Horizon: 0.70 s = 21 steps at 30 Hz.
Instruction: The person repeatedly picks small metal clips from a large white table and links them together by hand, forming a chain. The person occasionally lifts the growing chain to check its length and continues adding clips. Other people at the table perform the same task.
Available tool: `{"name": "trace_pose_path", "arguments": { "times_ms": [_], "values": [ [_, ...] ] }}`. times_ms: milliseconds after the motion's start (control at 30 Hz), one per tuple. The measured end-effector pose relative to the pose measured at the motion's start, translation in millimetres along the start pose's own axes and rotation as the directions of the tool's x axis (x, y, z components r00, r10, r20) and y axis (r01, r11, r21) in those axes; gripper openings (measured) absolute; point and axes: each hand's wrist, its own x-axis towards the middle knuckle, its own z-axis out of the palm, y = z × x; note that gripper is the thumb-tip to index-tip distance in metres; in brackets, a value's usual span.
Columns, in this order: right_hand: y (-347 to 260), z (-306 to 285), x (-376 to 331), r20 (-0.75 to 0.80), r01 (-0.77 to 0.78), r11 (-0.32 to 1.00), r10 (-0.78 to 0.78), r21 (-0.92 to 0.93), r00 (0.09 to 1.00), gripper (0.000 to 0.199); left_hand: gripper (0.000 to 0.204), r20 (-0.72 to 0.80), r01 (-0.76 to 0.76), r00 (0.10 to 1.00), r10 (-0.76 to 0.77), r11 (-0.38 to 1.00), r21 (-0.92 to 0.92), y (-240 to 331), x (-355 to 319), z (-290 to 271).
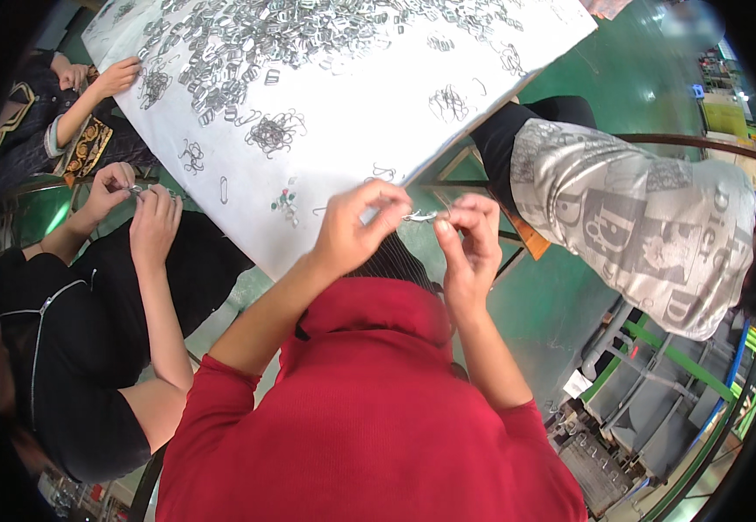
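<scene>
Above the near corner of the table, my left hand (356, 230) and my right hand (469, 248) are held close together at the same height. A small shiny metal piece (419, 217) spans the gap between them, pinched between thumb and fingers at each end. It looks like bent wire or a small buckle, but its exact kind is too small and blurred to tell. Several small red, green and clear beads (286, 207) lie on the white tabletop (343, 130), left of my left hand. A long wire loop (223, 190) rests farther left.
A broad pile of metal buckles (282, 35) covers the far tabletop, with heaps of bent wire hooks (275, 132) nearer. At left, a person in black (73, 374) handles a small metal piece; another person's hand (117, 76) touches the table beyond. A person in a grey printed shirt (630, 217) is at right.
</scene>
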Motion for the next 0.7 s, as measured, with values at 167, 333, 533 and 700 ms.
{"name": "trace_pose_path", "arguments": {
  "times_ms": [167,333,533,700],
  "values": [
    [1.5,-5.4,0.9,0.026,0.051,0.998,-0.050,-0.042,0.998,0.009,0.020,-0.200,0.016,0.974,0.105,0.851,0.525,-70.6,96.9,-60.6],
    [4.7,-13.7,11.2,0.101,0.059,0.995,-0.051,-0.080,0.994,0.010,0.026,-0.125,-0.062,0.934,0.334,0.497,0.866,-121.3,164.4,-69.6],
    [1.6,-15.5,20.2,0.149,0.092,0.987,-0.072,-0.134,0.986,0.011,0.022,-0.025,-0.069,0.948,0.316,0.283,0.957,-140.8,190.0,-72.9],
    [9.3,-12.0,19.7,0.107,0.105,0.984,-0.090,-0.146,0.990,0.011,0.015,-0.181,0.158,0.980,-0.087,0.888,0.431,-90.6,154.7,-43.0]
  ]
}}
